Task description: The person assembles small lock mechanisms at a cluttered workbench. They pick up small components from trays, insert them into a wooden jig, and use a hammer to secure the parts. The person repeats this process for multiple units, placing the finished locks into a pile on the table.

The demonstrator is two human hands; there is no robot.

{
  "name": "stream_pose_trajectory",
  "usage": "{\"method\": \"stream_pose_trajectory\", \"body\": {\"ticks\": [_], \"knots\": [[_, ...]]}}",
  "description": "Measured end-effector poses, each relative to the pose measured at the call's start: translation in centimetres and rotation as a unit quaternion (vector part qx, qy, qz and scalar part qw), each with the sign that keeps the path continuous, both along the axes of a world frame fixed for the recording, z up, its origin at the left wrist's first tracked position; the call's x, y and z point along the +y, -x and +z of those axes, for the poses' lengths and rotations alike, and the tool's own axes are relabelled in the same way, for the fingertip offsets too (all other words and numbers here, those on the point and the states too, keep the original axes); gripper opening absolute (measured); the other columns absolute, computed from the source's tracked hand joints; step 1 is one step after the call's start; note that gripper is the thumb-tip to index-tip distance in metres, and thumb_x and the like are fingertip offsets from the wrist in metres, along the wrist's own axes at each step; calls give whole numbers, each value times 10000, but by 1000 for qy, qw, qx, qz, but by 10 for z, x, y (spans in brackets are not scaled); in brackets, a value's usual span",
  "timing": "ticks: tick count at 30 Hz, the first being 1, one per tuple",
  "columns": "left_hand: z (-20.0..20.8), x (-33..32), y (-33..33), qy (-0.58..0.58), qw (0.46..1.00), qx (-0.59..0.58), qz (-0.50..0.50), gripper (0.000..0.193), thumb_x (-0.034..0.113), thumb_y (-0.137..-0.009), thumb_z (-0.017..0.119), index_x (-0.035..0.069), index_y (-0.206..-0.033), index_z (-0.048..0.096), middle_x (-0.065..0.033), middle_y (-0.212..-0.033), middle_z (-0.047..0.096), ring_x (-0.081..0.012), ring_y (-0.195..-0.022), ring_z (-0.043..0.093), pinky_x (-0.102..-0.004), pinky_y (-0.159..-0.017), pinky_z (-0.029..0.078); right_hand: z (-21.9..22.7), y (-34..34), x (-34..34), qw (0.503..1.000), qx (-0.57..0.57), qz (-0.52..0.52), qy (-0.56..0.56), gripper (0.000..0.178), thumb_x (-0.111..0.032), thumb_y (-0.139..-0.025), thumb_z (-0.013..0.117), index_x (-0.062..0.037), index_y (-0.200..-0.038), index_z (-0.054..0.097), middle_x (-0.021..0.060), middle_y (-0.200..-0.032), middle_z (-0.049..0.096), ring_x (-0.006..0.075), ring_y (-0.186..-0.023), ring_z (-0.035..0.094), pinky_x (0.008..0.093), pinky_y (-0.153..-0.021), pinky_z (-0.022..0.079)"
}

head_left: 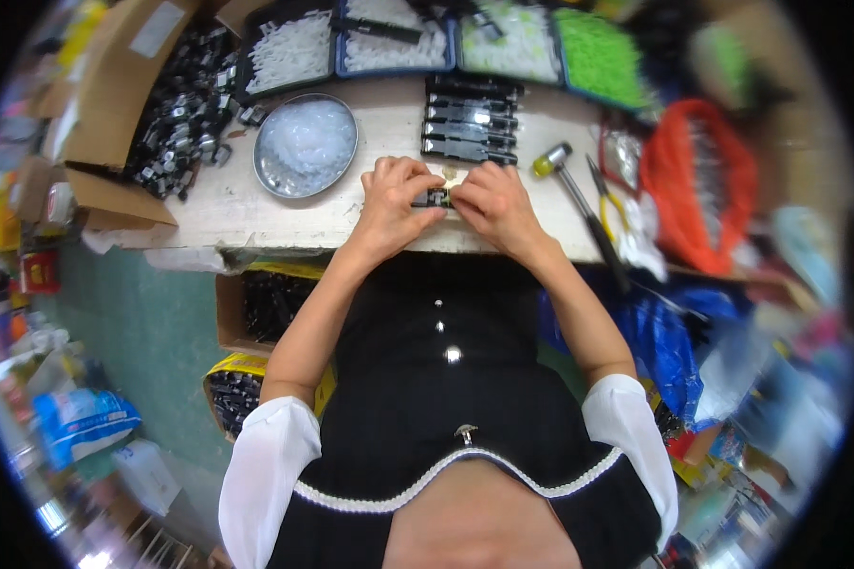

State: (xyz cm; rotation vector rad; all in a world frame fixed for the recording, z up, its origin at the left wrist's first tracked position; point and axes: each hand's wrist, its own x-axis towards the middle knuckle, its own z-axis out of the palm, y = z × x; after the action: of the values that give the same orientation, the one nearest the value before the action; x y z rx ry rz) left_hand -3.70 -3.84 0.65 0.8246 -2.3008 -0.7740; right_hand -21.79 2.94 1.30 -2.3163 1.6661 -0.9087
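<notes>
Near the front edge of the white table, my left hand [395, 211] grips the left end of a small black rectangular part [431, 198]. Pinched at the other end, my right hand [496, 207] has its fingertips on the part or on something tiny beside it. Light bits show on the black part, too small to name. Just beyond my hands lies a stack of black rectangular pieces [470, 128], set in rows. To the left of my left hand stands a round metal bowl [268, 176] of translucent white pieces.
Trays of white parts [292, 52] and green parts [598, 59] line the back. A cardboard box [114, 85] spills black and silver parts at left. A hammer [579, 201], yellow-handled pliers [605, 194] and an orange-red bag [669, 156] lie at right. Boxes [232, 313] sit below.
</notes>
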Motion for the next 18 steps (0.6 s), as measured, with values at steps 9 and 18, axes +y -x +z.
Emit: {"method": "stream_pose_trajectory", "body": {"ticks": [9, 18], "knots": [[-1, -5, 7, -13, 998, -51, -31, 266, 181, -631, 732, 128, -879, 650, -34, -939, 544, -230, -946, 460, -363, -803, 308, 10, 5, 4, 999, 17, 6, -49, 108, -124, -746, 638, -113, -849, 668, 11, -770, 537, 190, -803, 494, 337, -687, 314], [48, -19, 37, 111, 946, -265, -147, 196, 201, -671, 712, 85, -813, 641, -76, -894, 547, -272, -959, 460, -395, -803, 322, 26, 78, 17, 995, -14, -94, 15, 99, -52, -746, 649, -37, -844, 642, 82, -781, 557, 259, -763, 534, 359, -658, 408]]}}
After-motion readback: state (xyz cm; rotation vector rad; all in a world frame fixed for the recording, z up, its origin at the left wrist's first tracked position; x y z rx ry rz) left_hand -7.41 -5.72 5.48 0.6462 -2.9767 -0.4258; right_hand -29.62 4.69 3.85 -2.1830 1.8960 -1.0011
